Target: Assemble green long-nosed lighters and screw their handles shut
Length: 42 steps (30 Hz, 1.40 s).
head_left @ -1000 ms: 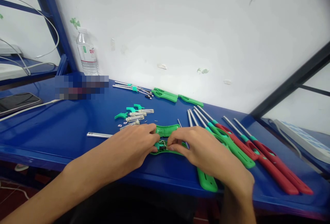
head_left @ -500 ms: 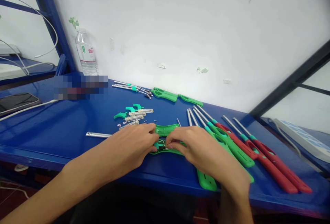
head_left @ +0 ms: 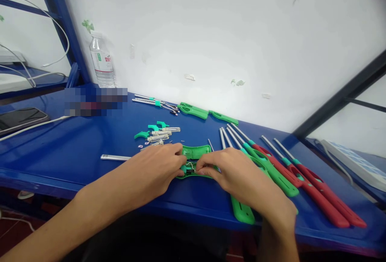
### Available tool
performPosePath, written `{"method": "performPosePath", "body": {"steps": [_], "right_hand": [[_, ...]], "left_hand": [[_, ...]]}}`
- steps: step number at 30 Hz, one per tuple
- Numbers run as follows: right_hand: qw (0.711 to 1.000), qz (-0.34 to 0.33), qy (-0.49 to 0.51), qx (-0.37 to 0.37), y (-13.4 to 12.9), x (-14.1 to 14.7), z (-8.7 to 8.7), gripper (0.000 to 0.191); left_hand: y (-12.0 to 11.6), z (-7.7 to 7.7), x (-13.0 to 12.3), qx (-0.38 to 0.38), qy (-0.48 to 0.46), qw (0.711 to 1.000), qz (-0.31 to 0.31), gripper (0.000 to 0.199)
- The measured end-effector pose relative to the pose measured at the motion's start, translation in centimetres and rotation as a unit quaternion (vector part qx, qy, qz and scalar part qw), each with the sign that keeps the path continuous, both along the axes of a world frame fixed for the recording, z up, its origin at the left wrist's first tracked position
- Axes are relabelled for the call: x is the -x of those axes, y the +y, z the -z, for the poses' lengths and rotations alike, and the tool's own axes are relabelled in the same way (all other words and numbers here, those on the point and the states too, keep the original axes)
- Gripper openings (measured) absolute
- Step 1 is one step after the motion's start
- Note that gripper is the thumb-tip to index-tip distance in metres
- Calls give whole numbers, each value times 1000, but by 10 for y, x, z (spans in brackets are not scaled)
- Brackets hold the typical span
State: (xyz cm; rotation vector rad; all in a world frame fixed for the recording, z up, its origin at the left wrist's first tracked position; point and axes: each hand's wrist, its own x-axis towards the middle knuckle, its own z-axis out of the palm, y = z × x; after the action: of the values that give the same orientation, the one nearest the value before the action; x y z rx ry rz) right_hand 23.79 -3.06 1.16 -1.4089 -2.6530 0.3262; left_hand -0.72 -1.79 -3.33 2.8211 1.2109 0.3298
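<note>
My left hand (head_left: 164,161) is closed at the left end of an opened green lighter handle half (head_left: 197,176), its fingertips at a teal trigger piece (head_left: 183,168). Inside that half lie a thin pale wire and a small black part (head_left: 190,170). With thumb and forefinger together, my right hand (head_left: 218,164) pinches at the right end of the black part; its fingers hide what exactly they grip. Just behind, another green handle half (head_left: 196,152) lies with its hollow side up. A metal lighter tube (head_left: 115,157) sticks out to the left, beyond my left hand.
Several red and green lighters (head_left: 319,189) lie at the right. Clear fuel tanks (head_left: 159,135) and teal triggers (head_left: 141,134) lie behind my left hand. Metal tubes (head_left: 146,100) and green handle shells (head_left: 193,111) rest by the wall. A bottle (head_left: 102,63) and phone (head_left: 22,119) are left.
The view has shifted very slightly. Both hands stay at the green handle half, with only a tiny movement of the right fingers around the black part.
</note>
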Motion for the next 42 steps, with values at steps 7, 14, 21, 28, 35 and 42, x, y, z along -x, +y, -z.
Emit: {"method": "performPosePath", "body": {"steps": [7,14,21,28,35,42], "right_hand": [[1000,14,-16,-18,1,2,2,18],[1000,18,-14,-11,-1,4,0,21],[999,25,29,19,-1,7,-4,24],[997,33,60,33,1,8,-1,28],[997,28,61,33,3,7,2,32],[997,22,68,42,6,5,4,32]], "left_hand": [[1,-1,0,6,13,1000,6,22],[0,0,-1,12,15,1000,4,23],[3,3,0,15,20,1000,3,23],[4,5,2,15,12,1000,13,21],[8,10,3,-7,3,1000,25,26],[7,7,1,15,19,1000,15,25]]}}
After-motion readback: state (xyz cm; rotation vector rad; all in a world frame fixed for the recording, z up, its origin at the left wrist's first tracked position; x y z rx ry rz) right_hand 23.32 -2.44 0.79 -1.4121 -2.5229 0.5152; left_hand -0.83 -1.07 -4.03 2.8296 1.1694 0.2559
